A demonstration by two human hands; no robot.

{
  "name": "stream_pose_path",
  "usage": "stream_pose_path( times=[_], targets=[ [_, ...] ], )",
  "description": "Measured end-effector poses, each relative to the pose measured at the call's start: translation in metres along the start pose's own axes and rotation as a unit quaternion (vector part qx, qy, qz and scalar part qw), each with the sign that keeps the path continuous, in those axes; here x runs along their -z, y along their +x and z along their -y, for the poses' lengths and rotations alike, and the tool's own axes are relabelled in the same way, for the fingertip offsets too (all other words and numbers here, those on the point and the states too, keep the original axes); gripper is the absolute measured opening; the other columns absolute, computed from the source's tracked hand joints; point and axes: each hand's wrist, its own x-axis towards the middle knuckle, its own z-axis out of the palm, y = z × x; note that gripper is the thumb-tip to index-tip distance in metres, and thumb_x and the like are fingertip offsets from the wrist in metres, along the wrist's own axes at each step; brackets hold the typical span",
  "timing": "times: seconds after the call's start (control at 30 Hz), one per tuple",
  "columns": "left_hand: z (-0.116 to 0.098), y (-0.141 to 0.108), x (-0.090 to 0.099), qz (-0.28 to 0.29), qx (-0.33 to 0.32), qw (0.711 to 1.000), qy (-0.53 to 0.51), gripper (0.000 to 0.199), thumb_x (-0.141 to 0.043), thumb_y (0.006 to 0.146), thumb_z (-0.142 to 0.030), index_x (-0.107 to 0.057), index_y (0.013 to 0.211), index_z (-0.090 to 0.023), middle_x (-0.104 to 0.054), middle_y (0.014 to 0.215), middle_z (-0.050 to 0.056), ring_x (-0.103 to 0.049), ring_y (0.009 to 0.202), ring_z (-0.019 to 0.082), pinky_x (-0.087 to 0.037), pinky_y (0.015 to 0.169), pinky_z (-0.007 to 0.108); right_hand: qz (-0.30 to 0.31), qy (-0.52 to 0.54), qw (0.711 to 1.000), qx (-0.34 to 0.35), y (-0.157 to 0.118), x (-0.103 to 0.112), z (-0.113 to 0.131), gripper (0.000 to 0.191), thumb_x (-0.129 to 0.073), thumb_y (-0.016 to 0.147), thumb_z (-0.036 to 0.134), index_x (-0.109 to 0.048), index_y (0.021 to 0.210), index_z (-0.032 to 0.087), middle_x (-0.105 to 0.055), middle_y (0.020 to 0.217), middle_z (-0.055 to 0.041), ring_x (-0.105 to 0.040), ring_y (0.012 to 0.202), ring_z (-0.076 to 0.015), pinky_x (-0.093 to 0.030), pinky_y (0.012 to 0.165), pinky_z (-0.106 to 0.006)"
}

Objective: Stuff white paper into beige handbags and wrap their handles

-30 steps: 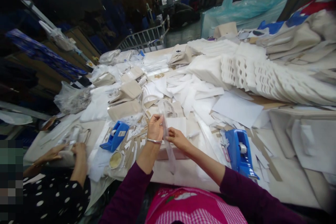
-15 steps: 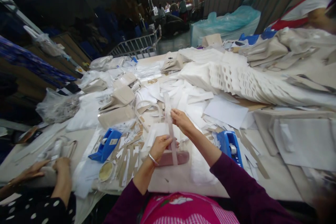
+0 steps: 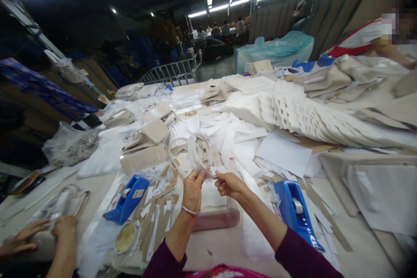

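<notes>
A bag strap [image 3: 209, 147], covered in whitish translucent wrap, rises in a loop above my hands. My left hand [image 3: 193, 189] is closed around the loop's lower end, thumb on top. Just to the right, my right hand [image 3: 229, 183] is closed in a pinch close to the left fingertips. What lies in that pinch is too small to make out. Below both hands a handbag [image 3: 216, 219] rests on the table, its pinkish-beige base facing me. White sheet material covers part of it.
Blue tape dispensers stand left [image 3: 127, 199] and right [image 3: 297, 208] of me. Card strips [image 3: 159, 221] and a round yellowish roll [image 3: 125, 238] lie at left. Stacked white foam sheets [image 3: 293, 108] fill the right back. A co-worker's hands [image 3: 48, 234] work at far left.
The long translucent strip that stood upright between my hands now bends into a loop. My right hand has come down beside my left. The camera view has tilted up.
</notes>
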Motion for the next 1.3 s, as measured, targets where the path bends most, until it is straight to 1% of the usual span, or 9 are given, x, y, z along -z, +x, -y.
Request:
stream_pose_path(
  times=[0.2, 0.47, 0.63, 0.73, 0.83, 0.93, 1.03, 1.17, 1.3],
  targets=[
    [-0.003, -0.001, -0.001, 0.018, 0.035, 0.998, -0.041, 0.026, -0.071, 0.068, -0.028, -0.068, 0.09, -0.013, -0.07, 0.087, 0.006, -0.062, 0.078, 0.015, -0.048, 0.076, 0.028, -0.05, -0.186, 0.974, 0.122, 0.009, -0.012, 0.015, 0.011, -0.049, 0.075, 0.019, -0.057, 0.082, 0.015, -0.049, 0.046, 0.0051, -0.041, 0.035, -0.0079, -0.032, 0.039, -0.02],
    [-0.008, 0.005, 0.01, -0.008, 0.107, 0.991, -0.077, 0.031, -0.07, 0.07, -0.03, -0.066, 0.098, -0.017, -0.068, 0.098, 0.004, -0.061, 0.079, 0.013, -0.051, 0.066, 0.024, -0.045, -0.598, 0.703, 0.382, 0.004, -0.016, 0.015, 0.019, -0.044, 0.082, 0.012, -0.06, 0.077, 0.02, -0.063, 0.073, -0.0019, -0.055, 0.069, -0.0136, -0.034, 0.062, -0.023],
    [-0.013, 0.001, 0.011, 0.045, 0.132, 0.986, -0.092, 0.024, -0.067, 0.073, -0.024, -0.066, 0.094, -0.013, -0.068, 0.091, 0.005, -0.061, 0.077, 0.013, -0.051, 0.068, 0.025, -0.041, -0.653, 0.619, 0.434, 0.003, -0.016, 0.014, 0.015, -0.045, 0.083, 0.012, -0.058, 0.083, 0.019, -0.059, 0.078, -0.0033, -0.052, 0.072, -0.0142, -0.034, 0.062, -0.023],
    [-0.013, -0.002, 0.013, 0.075, 0.146, 0.983, -0.08, 0.028, -0.068, 0.072, -0.021, -0.065, 0.098, -0.013, -0.068, 0.086, 0.005, -0.061, 0.073, 0.011, -0.049, 0.068, 0.022, -0.033, -0.595, 0.653, 0.468, 0.003, -0.013, 0.013, 0.016, -0.045, 0.084, 0.012, -0.06, 0.083, 0.019, -0.057, 0.078, -0.0029, -0.051, 0.073, -0.0138, -0.037, 0.065, -0.023],
    [-0.008, -0.003, 0.013, 0.045, 0.098, 0.992, -0.071, 0.032, -0.07, 0.069, -0.018, -0.063, 0.101, -0.014, -0.068, 0.088, 0.004, -0.061, 0.072, 0.009, -0.048, 0.071, 0.021, -0.086, -0.443, 0.753, 0.479, -0.001, -0.009, 0.012, 0.017, -0.048, 0.083, 0.016, -0.061, 0.093, 0.019, -0.057, 0.08, -0.0019, -0.052, 0.073, -0.0132, -0.039, 0.068, -0.024],
    [0.004, -0.006, 0.009, -0.012, 0.037, 0.998, -0.054, 0.044, -0.071, 0.068, -0.018, -0.059, 0.111, -0.017, -0.068, 0.099, 0.004, -0.063, 0.082, 0.012, -0.048, 0.082, 0.025, -0.153, -0.33, 0.838, 0.406, -0.009, -0.009, 0.006, 0.015, -0.054, 0.081, 0.027, -0.065, 0.083, 0.018, -0.056, 0.074, -0.0007, -0.051, 0.068, -0.0134, -0.039, 0.066, -0.026],
    [0.019, -0.012, 0.0, -0.032, 0.018, 0.999, -0.011, 0.058, -0.071, 0.068, -0.019, -0.051, 0.123, -0.017, -0.066, 0.11, 0.007, -0.061, 0.1, 0.018, -0.044, 0.094, 0.031, -0.128, -0.284, 0.895, 0.319, -0.01, -0.012, -0.004, 0.02, -0.061, 0.074, 0.035, -0.066, 0.069, 0.017, -0.052, 0.066, 0.0011, -0.047, 0.062, -0.0125, -0.037, 0.061, -0.027],
    [0.024, -0.021, -0.005, -0.013, 0.0, 0.998, 0.059, 0.048, -0.06, 0.079, -0.023, -0.049, 0.125, -0.017, -0.058, 0.124, 0.009, -0.05, 0.118, 0.021, -0.037, 0.103, 0.034, -0.14, -0.226, 0.904, 0.335, -0.005, -0.013, -0.012, 0.016, -0.061, 0.073, 0.03, -0.063, 0.064, 0.017, -0.045, 0.065, 0.0026, -0.043, 0.062, -0.0118, -0.036, 0.061, -0.027],
    [0.008, -0.018, 0.0, -0.003, -0.028, 0.989, 0.148, 0.029, -0.051, 0.084, -0.026, -0.064, 0.106, -0.014, -0.064, 0.113, 0.01, -0.051, 0.115, 0.018, -0.043, 0.094, 0.027, -0.112, -0.303, 0.853, 0.409, -0.01, -0.009, -0.011, 0.016, -0.055, 0.078, 0.022, -0.059, 0.062, 0.018, -0.044, 0.068, 0.0011, -0.044, 0.069, -0.0137, -0.035, 0.066, -0.028]
  ],
)
